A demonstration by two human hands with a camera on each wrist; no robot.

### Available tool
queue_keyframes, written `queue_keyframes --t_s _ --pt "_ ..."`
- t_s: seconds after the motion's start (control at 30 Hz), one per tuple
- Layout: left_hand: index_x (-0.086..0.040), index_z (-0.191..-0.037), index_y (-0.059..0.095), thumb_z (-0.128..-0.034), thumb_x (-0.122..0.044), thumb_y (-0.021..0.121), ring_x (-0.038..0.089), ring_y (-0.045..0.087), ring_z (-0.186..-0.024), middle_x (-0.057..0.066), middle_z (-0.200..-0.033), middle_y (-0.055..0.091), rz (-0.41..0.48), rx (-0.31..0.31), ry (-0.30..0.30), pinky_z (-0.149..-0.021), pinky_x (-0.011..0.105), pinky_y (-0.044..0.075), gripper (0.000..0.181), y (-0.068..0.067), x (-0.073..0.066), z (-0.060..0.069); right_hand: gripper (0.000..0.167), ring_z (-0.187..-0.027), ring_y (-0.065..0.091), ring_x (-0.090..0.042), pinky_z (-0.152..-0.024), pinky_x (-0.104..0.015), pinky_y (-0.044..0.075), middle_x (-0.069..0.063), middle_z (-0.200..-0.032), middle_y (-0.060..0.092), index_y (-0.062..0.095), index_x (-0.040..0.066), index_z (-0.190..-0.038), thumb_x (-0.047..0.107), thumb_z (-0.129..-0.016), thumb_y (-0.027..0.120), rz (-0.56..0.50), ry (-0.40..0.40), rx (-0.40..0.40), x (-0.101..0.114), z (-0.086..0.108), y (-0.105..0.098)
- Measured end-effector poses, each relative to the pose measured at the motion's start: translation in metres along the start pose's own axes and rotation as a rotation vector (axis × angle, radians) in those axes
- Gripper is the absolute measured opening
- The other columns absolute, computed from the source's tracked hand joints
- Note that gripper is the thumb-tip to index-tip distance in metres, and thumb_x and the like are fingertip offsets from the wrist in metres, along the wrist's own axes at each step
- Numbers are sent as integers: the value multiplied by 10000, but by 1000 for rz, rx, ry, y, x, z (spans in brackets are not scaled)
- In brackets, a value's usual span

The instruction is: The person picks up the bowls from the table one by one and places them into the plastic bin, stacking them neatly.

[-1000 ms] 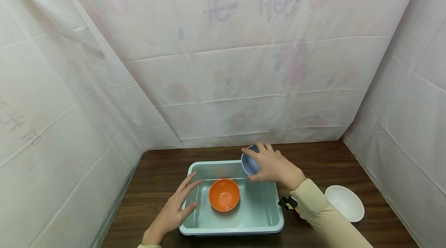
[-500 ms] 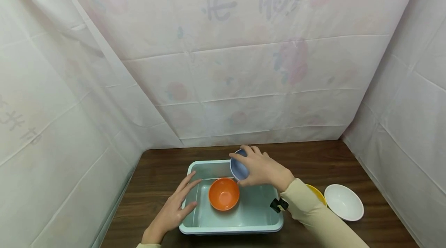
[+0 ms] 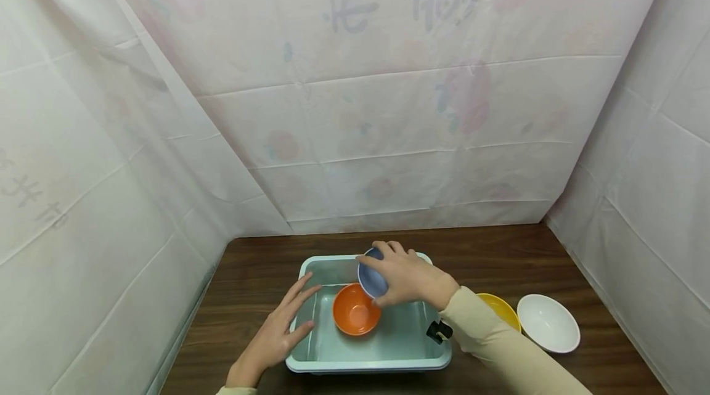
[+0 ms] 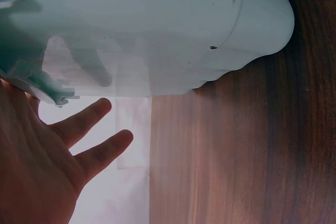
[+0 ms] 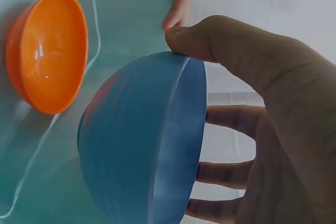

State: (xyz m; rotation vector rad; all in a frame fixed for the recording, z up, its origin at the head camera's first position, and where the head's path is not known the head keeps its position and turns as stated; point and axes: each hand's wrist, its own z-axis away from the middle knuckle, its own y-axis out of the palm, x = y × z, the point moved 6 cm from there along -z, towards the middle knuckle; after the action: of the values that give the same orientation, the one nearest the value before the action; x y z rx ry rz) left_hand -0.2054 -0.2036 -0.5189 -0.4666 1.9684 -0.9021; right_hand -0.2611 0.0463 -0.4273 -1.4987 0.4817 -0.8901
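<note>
A blue bowl (image 5: 126, 140) is held by its rim in my right hand (image 3: 409, 275), thumb on one side and fingers on the other. It is tilted above the pale green basin (image 3: 383, 365), close to the orange bowl (image 3: 355, 312). That orange bowl sits upright on the basin's floor, its inside bare. My left hand (image 3: 275, 331) rests at the basin's left rim with fingers spread and straight. In the left wrist view, the outer wall of the basin (image 4: 173, 30) fills the top, beside the left hand's fingers.
To the right of the basin, a yellow bowl (image 3: 501, 310) shows partly behind the right sleeve (image 3: 488, 336). A white bowl (image 3: 548, 323) stands beside it on the dark wooden table (image 3: 233, 284). Pale printed sheets (image 3: 388, 105) hang around the back and sides.
My right hand has carried the blue bowl leftward and slightly nearer, from the basin's back right to beside the orange bowl. The yellow bowl has come into view. My left hand stays put.
</note>
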Motion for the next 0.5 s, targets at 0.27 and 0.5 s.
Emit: queue_keyframes --t_s 0.27,0.5 --pt "-315 -1551 443 -1008 -260 636 388 393 -1481 98 -1693 287 13 0 0 -984 676 478 579 0 0 1 812 -1388 431 -381 -970 -634 505 -147 -1597 374 481 341 -1521 549 -806 807 65 -47 36 7 -3 8" --pt "-318 -1545 452 -1011 -278 630 389 386 -1486 86 -1694 286 30 0 -19 -1002 698 453 564 0 1 1 811 -1366 447 -346 -937 -596 542 -128 -1576 398 488 344 -1514 561 -801 807 97 -80 39 11 -7 13"
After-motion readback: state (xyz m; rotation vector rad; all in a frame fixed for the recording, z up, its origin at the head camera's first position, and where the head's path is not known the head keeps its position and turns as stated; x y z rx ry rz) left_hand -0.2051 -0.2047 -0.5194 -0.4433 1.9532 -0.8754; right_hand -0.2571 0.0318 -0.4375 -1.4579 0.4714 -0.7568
